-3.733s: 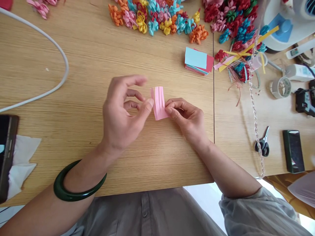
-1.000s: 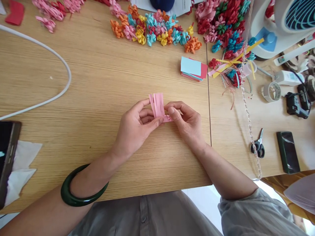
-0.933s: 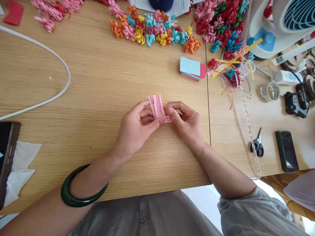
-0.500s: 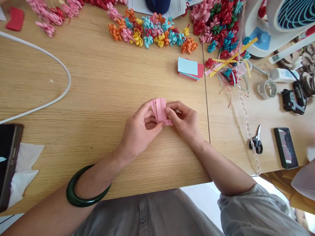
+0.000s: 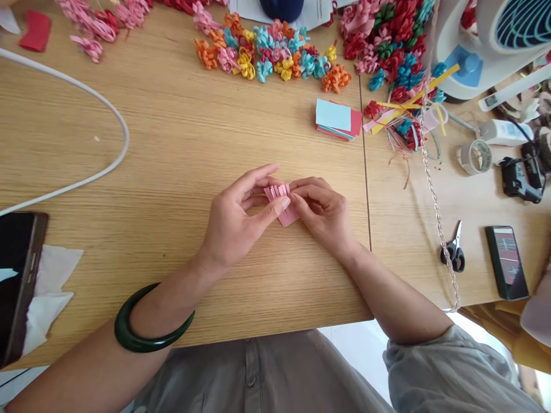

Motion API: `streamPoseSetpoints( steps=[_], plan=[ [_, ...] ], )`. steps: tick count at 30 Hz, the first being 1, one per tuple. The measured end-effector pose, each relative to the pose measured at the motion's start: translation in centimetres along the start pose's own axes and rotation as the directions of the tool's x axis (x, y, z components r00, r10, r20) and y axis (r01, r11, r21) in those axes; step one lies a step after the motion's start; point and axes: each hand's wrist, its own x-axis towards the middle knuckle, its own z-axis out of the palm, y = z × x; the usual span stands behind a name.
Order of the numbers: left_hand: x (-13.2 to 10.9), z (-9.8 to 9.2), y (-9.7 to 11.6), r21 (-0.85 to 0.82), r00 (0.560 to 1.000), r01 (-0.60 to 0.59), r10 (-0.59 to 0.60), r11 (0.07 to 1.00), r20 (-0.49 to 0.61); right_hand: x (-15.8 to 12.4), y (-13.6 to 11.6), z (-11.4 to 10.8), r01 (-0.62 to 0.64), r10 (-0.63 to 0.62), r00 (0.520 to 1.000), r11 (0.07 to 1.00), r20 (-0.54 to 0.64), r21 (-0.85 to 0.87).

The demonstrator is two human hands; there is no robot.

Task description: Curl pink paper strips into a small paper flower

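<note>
A small piece of pink paper [image 5: 287,215], cut into narrow strips along one side, is held up between both hands just above the wooden table [image 5: 181,172]. My left hand [image 5: 241,218] pinches it with the thumb across its front and the fingers behind; the index finger sticks out above. On the other side my right hand [image 5: 322,212] grips the paper's right edge between thumb and fingertips. The strips fold over near the top. Part of the paper is covered by my fingers. A dark green bangle [image 5: 150,338] circles my left forearm.
Light blue and red paper slips [image 5: 333,116] lie stacked beyond my hands. Curled paper flowers [image 5: 267,51] line the back. Scissors [image 5: 454,252], a phone [image 5: 508,261], a tape roll [image 5: 474,156] and a glue gun [image 5: 519,178] lie right. A white cable [image 5: 116,123] loops left.
The pink paper has been turned, and its strips now bend over at the top instead of standing upright. My left thumb has moved up onto it and my left index finger has lifted.
</note>
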Motion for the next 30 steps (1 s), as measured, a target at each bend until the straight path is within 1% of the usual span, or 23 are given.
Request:
streamPoseSetpoints(
  steps=[2,4,10,13,17,20,22,25,30],
  plan=[
    [0.0,-0.1,-0.1,0.051,1.0,-0.002,0.002,0.999,0.003,0.0,0.0,0.0,0.058,-0.056,0.998,0.997,0.036,-0.057],
    [0.0,-0.1,-0.2,0.097,1.0,-0.006,0.006,0.995,0.004,0.0,-0.1,0.1,0.074,-0.07,0.996,0.995,0.057,-0.072],
    [0.0,-0.1,-0.2,0.089,0.999,-0.015,0.011,0.996,0.04,0.0,-0.6,0.0,-0.04,0.039,0.999,0.999,0.029,0.013],
    [0.0,-0.2,0.2,0.131,0.999,-0.018,0.012,0.991,0.045,0.1,-0.7,0.0,-0.036,0.035,0.999,0.999,0.039,0.008],
    [0.1,-0.4,0.7,0.161,0.999,0.036,-0.038,0.986,0.004,0.2,-0.7,0.0,-0.023,0.025,0.999,0.999,0.046,-0.032],
    [0.1,-0.4,0.7,0.21,0.999,0.03,-0.026,0.977,-0.022,0.1,-0.8,0.0,-0.027,0.028,0.999,0.999,0.037,-0.036],
    [0.0,-0.3,0.7,0.228,0.999,0.022,-0.017,0.973,-0.027,-0.1,-0.9,0.1,-0.061,0.061,0.998,0.998,0.02,-0.03],
    [-0.1,-0.2,0.6,0.221,0.999,0.038,-0.034,0.975,-0.019,-0.3,-1.0,0.1,-0.119,0.119,0.993,0.993,-0.001,-0.005],
    [-0.2,-0.2,0.8,0.183,0.999,0.032,-0.029,0.983,-0.021,-0.4,-0.9,0.1,-0.12,0.12,0.993,0.993,0.015,0.015]
  ],
)
